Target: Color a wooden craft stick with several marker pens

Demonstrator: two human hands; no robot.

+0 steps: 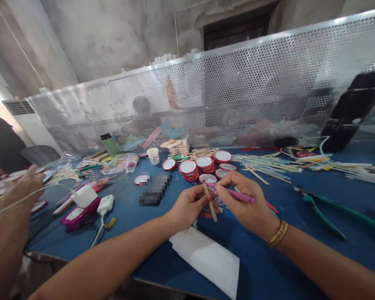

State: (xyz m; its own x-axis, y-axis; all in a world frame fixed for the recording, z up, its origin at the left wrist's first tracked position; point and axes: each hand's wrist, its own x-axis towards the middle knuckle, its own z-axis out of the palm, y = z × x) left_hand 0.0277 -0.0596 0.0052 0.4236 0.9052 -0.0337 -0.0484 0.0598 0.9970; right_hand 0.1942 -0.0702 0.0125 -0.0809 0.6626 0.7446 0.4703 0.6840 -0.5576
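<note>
My left hand (189, 206) pinches a plain wooden craft stick (210, 203) that slants down over the blue table (268, 258). My right hand (246, 200), with a gold bracelet (278, 234) on its wrist, grips a pink stick or pen (234, 194) lying across its fingers, its tip meeting the wooden stick's upper end. Both hands hover just in front of a cluster of red-and-white paper cups (203, 164).
A white sheet (209, 258) lies near the table's front edge. Green-handled pliers (325, 208) lie at the right, loose sticks (268, 166) behind. Chargers and a pink device (81, 210) sit at the left, where another person's hand (21, 187) reaches. A perforated metal screen (237, 96) closes the back.
</note>
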